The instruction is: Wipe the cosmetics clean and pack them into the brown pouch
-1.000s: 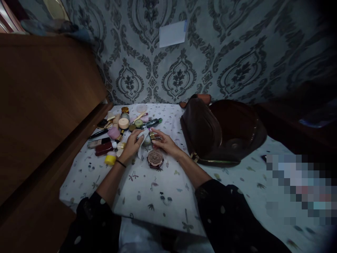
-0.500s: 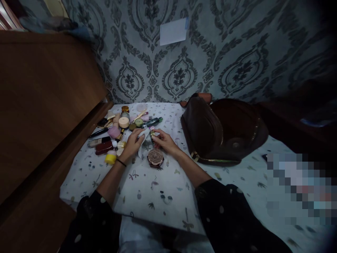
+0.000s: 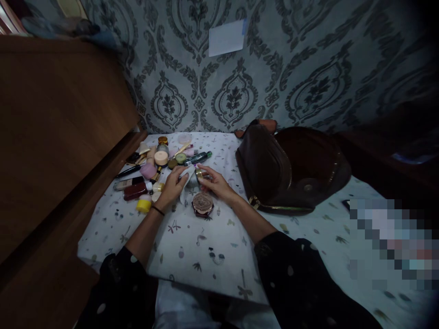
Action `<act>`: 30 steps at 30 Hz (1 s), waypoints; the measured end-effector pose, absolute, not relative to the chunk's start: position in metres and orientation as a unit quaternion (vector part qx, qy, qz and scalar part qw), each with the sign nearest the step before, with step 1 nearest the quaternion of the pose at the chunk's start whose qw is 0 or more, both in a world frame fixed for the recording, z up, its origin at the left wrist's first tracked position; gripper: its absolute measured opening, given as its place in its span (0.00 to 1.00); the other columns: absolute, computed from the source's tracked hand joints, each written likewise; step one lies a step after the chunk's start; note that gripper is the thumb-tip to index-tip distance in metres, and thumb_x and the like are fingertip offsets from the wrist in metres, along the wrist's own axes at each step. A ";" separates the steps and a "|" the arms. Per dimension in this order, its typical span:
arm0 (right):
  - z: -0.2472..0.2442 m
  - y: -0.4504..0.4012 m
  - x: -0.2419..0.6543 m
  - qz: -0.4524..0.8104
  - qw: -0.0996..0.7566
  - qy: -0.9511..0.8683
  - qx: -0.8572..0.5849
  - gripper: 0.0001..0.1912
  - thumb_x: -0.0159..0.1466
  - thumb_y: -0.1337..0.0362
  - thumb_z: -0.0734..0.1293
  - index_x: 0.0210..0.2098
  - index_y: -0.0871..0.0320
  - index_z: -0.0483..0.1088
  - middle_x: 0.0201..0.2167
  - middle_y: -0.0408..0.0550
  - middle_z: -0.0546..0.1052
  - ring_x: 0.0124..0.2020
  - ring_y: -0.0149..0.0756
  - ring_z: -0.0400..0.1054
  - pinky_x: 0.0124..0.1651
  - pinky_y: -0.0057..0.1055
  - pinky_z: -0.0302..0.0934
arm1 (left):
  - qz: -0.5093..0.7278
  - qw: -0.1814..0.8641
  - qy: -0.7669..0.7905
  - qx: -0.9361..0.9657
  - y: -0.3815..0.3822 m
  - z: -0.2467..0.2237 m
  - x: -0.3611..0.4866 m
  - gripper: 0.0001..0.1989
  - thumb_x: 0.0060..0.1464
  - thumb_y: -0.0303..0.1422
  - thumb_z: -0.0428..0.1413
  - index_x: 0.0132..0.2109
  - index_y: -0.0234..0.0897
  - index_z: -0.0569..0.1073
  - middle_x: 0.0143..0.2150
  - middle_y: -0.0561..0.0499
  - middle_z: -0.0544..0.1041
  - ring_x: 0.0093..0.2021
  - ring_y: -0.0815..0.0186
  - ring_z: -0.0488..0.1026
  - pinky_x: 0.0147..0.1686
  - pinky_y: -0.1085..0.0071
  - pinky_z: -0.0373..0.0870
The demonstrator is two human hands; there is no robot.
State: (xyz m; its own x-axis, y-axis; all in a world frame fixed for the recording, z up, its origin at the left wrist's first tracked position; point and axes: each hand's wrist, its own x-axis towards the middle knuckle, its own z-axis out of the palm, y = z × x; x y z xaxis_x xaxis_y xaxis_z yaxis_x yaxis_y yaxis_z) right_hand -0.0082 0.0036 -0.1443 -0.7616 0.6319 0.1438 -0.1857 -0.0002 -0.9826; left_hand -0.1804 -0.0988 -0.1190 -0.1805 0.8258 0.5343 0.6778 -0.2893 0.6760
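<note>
My left hand is closed on a thin white wipe, which hangs from the fingers and thumb. My right hand grips a small jar with a gold-coloured rim, tilted toward the wipe; the fingers partly hide it. Wipe and jar meet between the two hands. Just below them on the patterned white cloth lies a brownish-pink, many-sided compact. A dark green tube lies right behind my hands.
Several cosmetics crowd the left, among them a dark red bottle, a yellow jar and a lilac sponge-like piece. A brown leather bag stands at right, gaping. A wooden panel borders the left; a patterned wall rises behind.
The jar in my right hand has turned slightly, so more of its gold-coloured rim shows against the wipe. Both hands stay in nearly the same place.
</note>
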 end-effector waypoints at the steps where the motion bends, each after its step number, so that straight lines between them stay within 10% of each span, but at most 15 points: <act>1: -0.145 0.004 -0.009 0.685 0.299 -0.640 -0.180 0.34 0.57 0.54 0.73 0.61 0.49 0.64 0.42 0.45 0.70 0.24 0.24 0.67 0.24 0.23 0.64 | 0.491 0.076 0.592 0.635 -0.099 -0.119 -0.180 0.16 0.62 0.36 0.51 0.53 0.34 0.74 0.49 0.42 0.75 0.51 0.58 0.72 0.54 0.61 0.68; 9: -0.144 0.004 -0.013 0.688 0.287 -0.629 -0.221 0.31 0.57 0.51 0.73 0.56 0.54 0.67 0.29 0.40 0.70 0.22 0.27 0.67 0.23 0.24 0.65 | 0.486 0.082 0.592 0.637 -0.099 -0.119 -0.180 0.15 0.63 0.35 0.51 0.52 0.35 0.74 0.49 0.43 0.75 0.51 0.58 0.71 0.54 0.62 0.68; 17: -0.141 0.002 -0.006 0.710 0.287 -0.620 -0.168 0.38 0.53 0.56 0.76 0.61 0.48 0.63 0.47 0.45 0.68 0.29 0.24 0.69 0.32 0.26 0.70 | 0.489 0.071 0.600 0.630 -0.099 -0.120 -0.181 0.15 0.63 0.36 0.51 0.52 0.34 0.74 0.48 0.43 0.75 0.51 0.58 0.72 0.53 0.62 0.68; 30: -0.147 0.004 -0.015 0.689 0.294 -0.628 -0.212 0.29 0.57 0.50 0.73 0.54 0.53 0.67 0.28 0.39 0.70 0.23 0.28 0.68 0.25 0.26 0.68 | 0.481 0.071 0.604 0.631 -0.099 -0.121 -0.180 0.17 0.64 0.39 0.50 0.53 0.36 0.74 0.50 0.44 0.76 0.52 0.58 0.72 0.54 0.62 0.68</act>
State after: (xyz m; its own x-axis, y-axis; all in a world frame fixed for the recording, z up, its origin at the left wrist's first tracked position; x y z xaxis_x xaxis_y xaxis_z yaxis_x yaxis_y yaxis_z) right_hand -0.0149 0.0040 -0.1470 -0.7372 0.6712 0.0777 -0.1395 -0.0387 -0.9895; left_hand -0.1795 -0.0989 -0.1205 -0.1926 0.8315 0.5211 0.6951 -0.2592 0.6706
